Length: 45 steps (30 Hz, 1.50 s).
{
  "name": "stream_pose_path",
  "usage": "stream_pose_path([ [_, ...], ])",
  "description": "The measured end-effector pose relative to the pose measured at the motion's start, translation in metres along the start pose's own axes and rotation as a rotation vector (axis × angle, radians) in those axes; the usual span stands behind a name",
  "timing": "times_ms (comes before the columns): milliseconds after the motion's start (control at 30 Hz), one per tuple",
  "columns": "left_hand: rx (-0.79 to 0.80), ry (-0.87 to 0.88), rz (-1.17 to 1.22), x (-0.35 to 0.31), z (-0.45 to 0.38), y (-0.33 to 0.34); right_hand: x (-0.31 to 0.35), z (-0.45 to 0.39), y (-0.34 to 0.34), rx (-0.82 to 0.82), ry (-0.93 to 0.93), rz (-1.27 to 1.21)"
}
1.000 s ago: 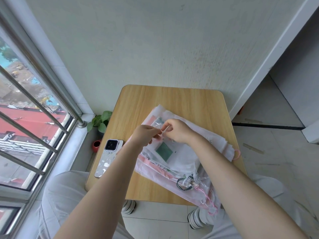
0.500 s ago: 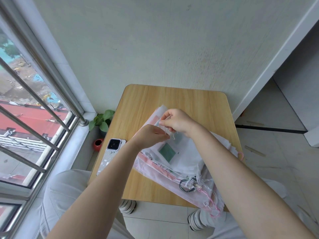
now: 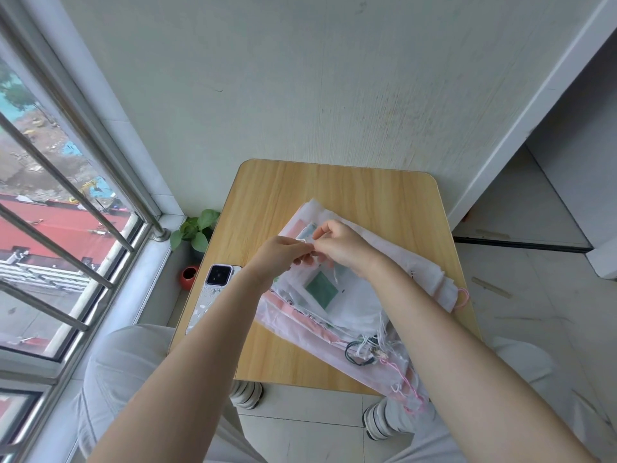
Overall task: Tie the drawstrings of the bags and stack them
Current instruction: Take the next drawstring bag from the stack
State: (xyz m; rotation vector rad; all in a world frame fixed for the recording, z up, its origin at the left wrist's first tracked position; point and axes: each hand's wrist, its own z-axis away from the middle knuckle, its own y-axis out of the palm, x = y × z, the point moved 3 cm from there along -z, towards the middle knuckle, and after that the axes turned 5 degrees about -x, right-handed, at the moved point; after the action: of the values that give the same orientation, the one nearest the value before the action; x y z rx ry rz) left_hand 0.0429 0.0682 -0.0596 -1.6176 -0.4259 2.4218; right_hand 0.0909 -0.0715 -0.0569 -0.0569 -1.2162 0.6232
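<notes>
Over the stack of bags (image 3: 337, 305) on the wooden worktop (image 3: 334, 188), the left hand (image 3: 278, 259) and right hand (image 3: 342, 247) meet, fingers of both pinching a thin white drawstring (image 3: 309, 243) (its loose end dangles below). A phone (image 3: 213, 292) lies left of the stack.

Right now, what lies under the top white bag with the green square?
Under the white bag lies a pile of bags, pink-trimmed, on the table. Both hands cover its upper end; how many bags are beneath cannot be counted.
</notes>
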Motion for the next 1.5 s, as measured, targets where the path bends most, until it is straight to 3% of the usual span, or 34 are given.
stream_pose_path([
  [167, -0.114, 0.062, -0.065, -0.002, 0.0, -0.001, -0.011, 0.002, 0.0, 0.0, -0.007, 0.045],
  [400, -0.192, 0.088, 0.021, 0.0, -0.006, 0.0, -0.012, 0.006, -0.004, -0.031, -0.005, 0.018],
  [567, -0.087, -0.01, 0.281, 0.007, -0.008, -0.002, -0.012, 0.012, -0.004, -0.02, -0.03, -0.009],
  [833, 0.006, -0.082, 0.386, 0.007, -0.009, -0.003, -0.008, 0.014, -0.004, -0.06, -0.093, 0.008],
  [1267, -0.042, 0.005, 0.253, 0.002, -0.005, -0.006, -0.004, 0.021, -0.006, -0.072, -0.1, 0.058],
  [1400, -0.019, 0.065, 0.132, -0.001, -0.003, -0.008, 0.005, 0.024, -0.02, -0.247, -0.212, -0.037],
  [1500, -0.001, 0.108, 0.079, -0.004, -0.001, -0.007, 0.007, 0.02, -0.017, -0.178, -0.208, -0.105],
])
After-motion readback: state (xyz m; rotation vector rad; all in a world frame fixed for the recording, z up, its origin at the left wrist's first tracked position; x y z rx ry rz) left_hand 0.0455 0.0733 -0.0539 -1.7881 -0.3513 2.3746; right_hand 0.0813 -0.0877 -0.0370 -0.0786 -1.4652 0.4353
